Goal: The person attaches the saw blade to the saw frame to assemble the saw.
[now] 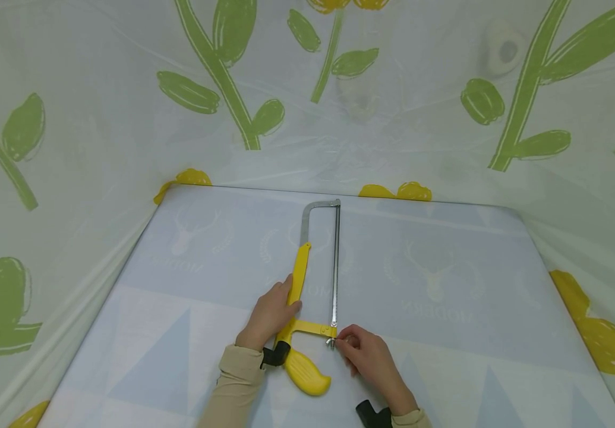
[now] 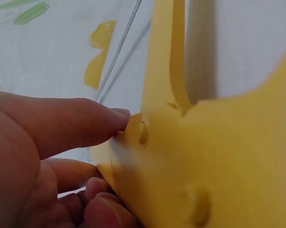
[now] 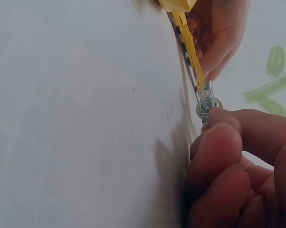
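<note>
A hacksaw [image 1: 299, 270] with a yellow and silver frame lies on the table, its blade [image 1: 336, 267] on the right side and its yellow handle [image 1: 307, 373] toward me. My left hand [image 1: 270, 312] grips the yellow frame above the handle; in the left wrist view its thumb [image 2: 86, 121] presses on the yellow metal. At the frame's near right corner, my right hand [image 1: 368, 356] pinches a silver wing nut [image 3: 207, 99] with thumb and index finger. Threads show at the middle of the nut in the right wrist view. Part of the frame is hidden under my left hand.
A pale blue and white patterned cloth [image 1: 435, 368] covers the table. Curtains [image 1: 98, 119] printed with green leaves and yellow flowers hang around its back and sides. Black wrist mounts [image 1: 374, 413] sit at both sleeves.
</note>
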